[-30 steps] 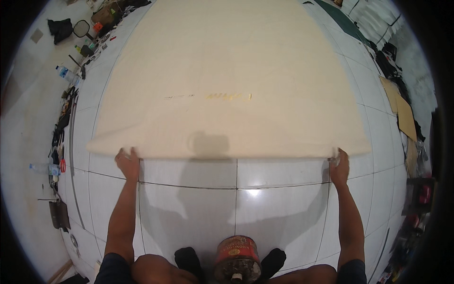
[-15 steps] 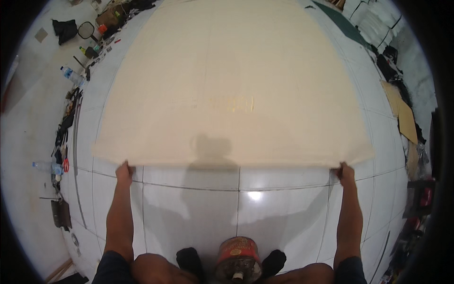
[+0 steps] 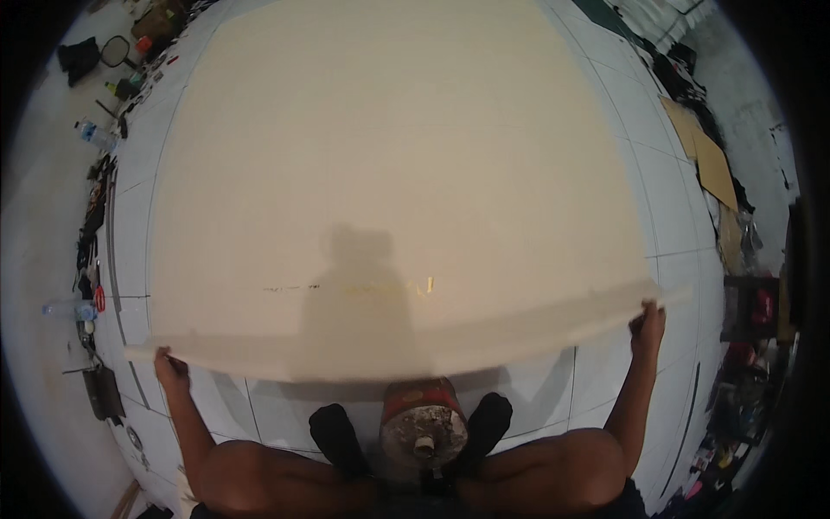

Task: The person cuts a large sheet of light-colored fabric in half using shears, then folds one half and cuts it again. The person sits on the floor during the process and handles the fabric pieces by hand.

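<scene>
A large beige sheet of fabric (image 3: 389, 173) lies spread over the white tiled floor, with a few dark and yellow marks near its close end. My left hand (image 3: 171, 365) is closed on the near edge at its left end. At the right end my right hand (image 3: 647, 324) pinches the same edge, a little farther off and raised. Between the two hands the edge sags in a curve, lifted off the floor, and its middle reaches the rim of a red can (image 3: 424, 419) with a dirty top between my feet. My shadow falls across the fabric.
Along the left wall lie a plastic bottle (image 3: 95, 134), another bottle (image 3: 69, 310), red-handled scissors (image 3: 99, 298) and a racket (image 3: 115, 51). Cardboard pieces (image 3: 705, 160) and dark clutter line the right wall. My dark-socked feet (image 3: 333, 432) flank the can.
Both hands have drawn the near edge of the fabric toward me, the left one farther, and raised it off the floor. The marks on the fabric have come closer.
</scene>
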`<action>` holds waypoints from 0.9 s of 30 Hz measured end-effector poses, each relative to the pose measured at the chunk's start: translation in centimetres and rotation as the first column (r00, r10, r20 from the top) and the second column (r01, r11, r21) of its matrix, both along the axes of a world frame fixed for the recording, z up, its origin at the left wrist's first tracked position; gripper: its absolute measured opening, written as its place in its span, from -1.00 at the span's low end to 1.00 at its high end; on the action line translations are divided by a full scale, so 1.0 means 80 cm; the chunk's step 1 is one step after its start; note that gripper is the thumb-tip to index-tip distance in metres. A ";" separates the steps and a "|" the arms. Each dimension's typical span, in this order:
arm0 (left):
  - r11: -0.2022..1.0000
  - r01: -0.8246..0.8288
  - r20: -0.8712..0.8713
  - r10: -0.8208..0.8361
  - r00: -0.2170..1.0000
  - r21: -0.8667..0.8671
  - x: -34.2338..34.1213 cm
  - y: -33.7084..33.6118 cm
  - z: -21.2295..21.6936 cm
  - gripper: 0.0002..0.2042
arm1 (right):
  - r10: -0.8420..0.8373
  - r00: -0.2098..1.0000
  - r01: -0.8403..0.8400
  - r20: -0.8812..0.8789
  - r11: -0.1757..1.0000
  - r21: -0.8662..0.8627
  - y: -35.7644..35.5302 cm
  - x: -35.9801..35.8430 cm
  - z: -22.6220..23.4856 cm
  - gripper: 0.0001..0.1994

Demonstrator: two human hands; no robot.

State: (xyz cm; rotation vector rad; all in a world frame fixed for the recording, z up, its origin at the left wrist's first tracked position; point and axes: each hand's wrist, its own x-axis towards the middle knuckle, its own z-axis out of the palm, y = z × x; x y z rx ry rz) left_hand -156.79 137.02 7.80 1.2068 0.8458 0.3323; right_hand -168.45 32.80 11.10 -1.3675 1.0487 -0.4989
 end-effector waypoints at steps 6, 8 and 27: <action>0.967 0.239 0.317 -0.253 0.914 0.082 0.257 -0.037 0.088 -0.75 | 0.051 0.958 -0.042 0.281 0.998 -0.039 0.024 0.214 0.060 -0.04; 0.958 0.211 0.214 -0.251 0.944 0.192 0.301 -0.242 0.021 -0.59 | 0.183 0.974 -0.223 -0.135 0.885 -0.408 -0.025 0.203 0.064 -0.10; 0.954 0.132 -0.491 0.019 0.871 0.271 0.175 -0.241 -0.074 -0.64 | -0.004 0.985 0.066 -0.173 0.933 0.355 0.077 0.109 -0.125 -0.47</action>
